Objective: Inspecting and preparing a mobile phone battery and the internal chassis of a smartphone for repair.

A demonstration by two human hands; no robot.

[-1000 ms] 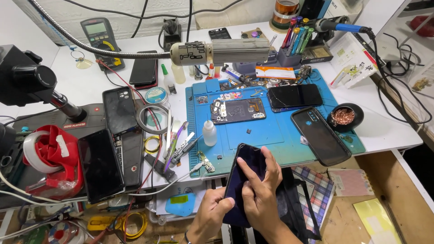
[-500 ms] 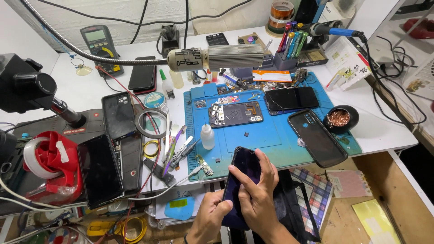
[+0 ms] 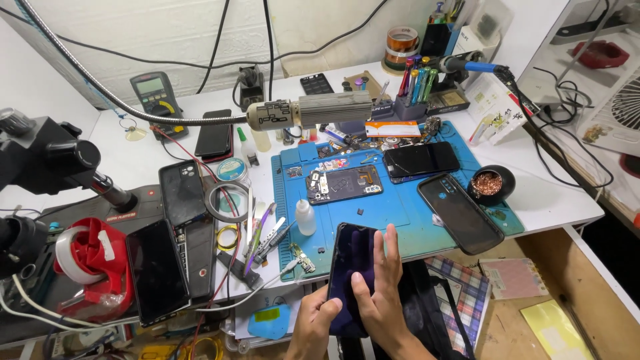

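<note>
Head view. Left grip (image 3: 313, 323) cupping the dark phone (image 3: 352, 267) from below and the left side, thumb wrapping over its lower left edge, closed around the body. Right grip (image 3: 380, 293) lying flat on the glass, fingers (image 3: 385, 248) stretched long and slightly fanned, thumb pressed near the left edge; not clamping, just resting on the face. Probably bracing with one and pressing or sliding with the other, judging by the flat palm. Phone being held tilted, top end hanging just over the front edge of the blue mat (image 3: 393, 213), lower end off the counter (image 3: 547, 193) toward the body. Looking glossy, black with a purple sheen, screen dark, right half hidden under the palm.

Lying on the mat, likely within reach as parts: opened phone chassis (image 3: 343, 183) with boards showing, two more dark phones (image 3: 421, 160) (image 3: 460, 213), small white dropper bottle (image 3: 305, 218). Sitting by the mat's right edge: black bowl of copper wool (image 3: 491, 185). Hanging over everything: gooseneck lamp (image 3: 310, 112). Standing far left: red tape dispenser (image 3: 90, 263).
</note>
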